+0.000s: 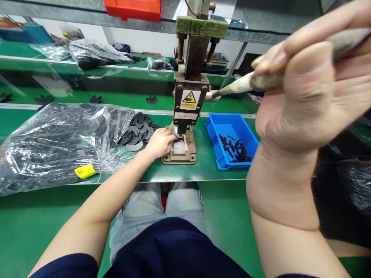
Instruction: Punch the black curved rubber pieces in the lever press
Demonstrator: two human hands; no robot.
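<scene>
My right hand (pixel 307 77), large and close at the upper right, is wrapped round the press's lever handle (pixel 240 84), which looks wrapped in worn, pale tape. Down at the base (pixel 189 148) of the hand press (pixel 191 92), my left hand (pixel 161 143) reaches in from the left, its fingers closed together under the ram (pixel 183 126). A small grey piece (pixel 177 132) shows at those fingertips, partly hidden by them and the ram. Just left of this hand lies a pile of dark grey crescent-shaped pieces (pixel 139 131), spilling from a clear plastic bag (pixel 72 139).
Right of the press stands a blue bin (pixel 228 121) with several small black parts (pixel 239 150). Behind, a green conveyor belt (pixel 121 98) carries a few dark curved pieces (pixel 151 99). A red bin (pixel 133 8) sits on the shelf overhead. The bench's front edge is near my lap.
</scene>
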